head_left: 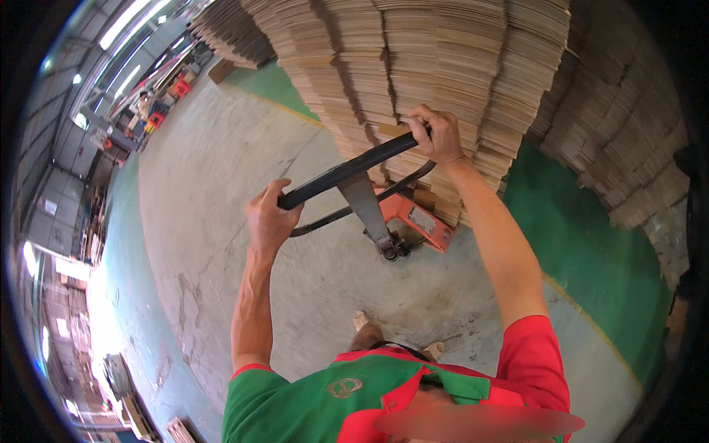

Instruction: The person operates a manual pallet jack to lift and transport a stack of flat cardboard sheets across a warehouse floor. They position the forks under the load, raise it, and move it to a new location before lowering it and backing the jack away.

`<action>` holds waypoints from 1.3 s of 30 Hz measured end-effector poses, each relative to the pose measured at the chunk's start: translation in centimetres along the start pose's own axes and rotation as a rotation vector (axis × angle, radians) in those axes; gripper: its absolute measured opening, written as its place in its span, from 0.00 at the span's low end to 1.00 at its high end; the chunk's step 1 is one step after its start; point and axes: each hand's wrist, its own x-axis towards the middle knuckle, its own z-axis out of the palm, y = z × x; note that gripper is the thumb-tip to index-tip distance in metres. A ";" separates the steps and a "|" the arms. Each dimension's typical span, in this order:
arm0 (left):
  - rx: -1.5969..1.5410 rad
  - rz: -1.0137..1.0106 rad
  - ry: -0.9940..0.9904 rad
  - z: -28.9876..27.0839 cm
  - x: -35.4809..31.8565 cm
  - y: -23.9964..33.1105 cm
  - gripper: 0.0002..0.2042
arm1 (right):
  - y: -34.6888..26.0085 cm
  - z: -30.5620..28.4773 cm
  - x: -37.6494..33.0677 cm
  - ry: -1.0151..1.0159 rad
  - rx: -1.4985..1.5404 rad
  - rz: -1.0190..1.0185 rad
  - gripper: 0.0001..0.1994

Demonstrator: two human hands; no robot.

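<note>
Both of my arms reach forward to the black handle bar (347, 171) of a pallet jack. My left hand (270, 215) is wrapped round the bar's left end, and my right hand (437, 134) grips its right end, higher in the view. Below the bar, a grey metal shaft (363, 207) runs down to the jack's orange body (421, 221). Tall stacks of flat brown cardboard (413, 66) rise directly behind the jack, close to my right hand. Whether the forks lie under these stacks is hidden.
More cardboard stacks (620, 118) stand at the right on a green floor strip (583, 229) edged by a yellow line. Grey concrete floor (214, 192) spreads to the left. A person (145, 103) is far off at the upper left, near red crates (179, 86).
</note>
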 end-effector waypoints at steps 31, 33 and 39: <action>0.374 0.162 0.091 0.3 3.2 -2.9 0.17 | 1.0 2.3 2.3 -0.023 -0.013 0.042 0.20; 0.387 0.187 0.074 0.0 3.2 -3.6 0.17 | 0.6 2.9 2.0 -0.022 -0.016 0.057 0.20; 0.374 0.194 0.041 0.0 3.9 -6.0 0.17 | 0.4 3.8 1.5 0.017 -0.039 0.009 0.20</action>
